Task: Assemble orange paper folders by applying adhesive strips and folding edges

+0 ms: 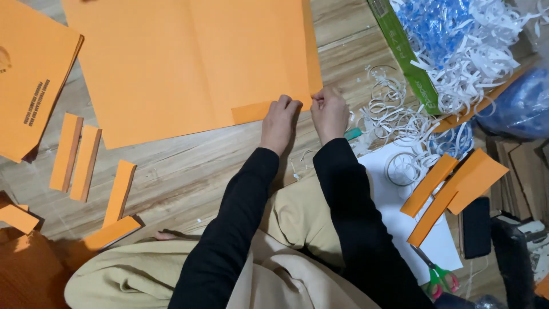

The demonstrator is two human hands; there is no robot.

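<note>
A large orange paper sheet (189,63) lies flat on the wooden floor in front of me. Its near edge carries a narrow folded-over flap (251,111). My left hand (278,123) presses down on the flap with curled fingers. Right beside it, my right hand (329,113) pinches the sheet's near right corner between thumb and fingers. Both arms wear black sleeves, and my knees in beige trousers sit below them.
A stack of orange printed sheets (34,74) lies at far left. Several folded orange strips (86,163) rest left of me, more orange strips (452,189) on white paper (394,206) at right. Green-handled scissors (437,277), a box (406,54) of white paper shreds and a tape roll (402,169) sit right.
</note>
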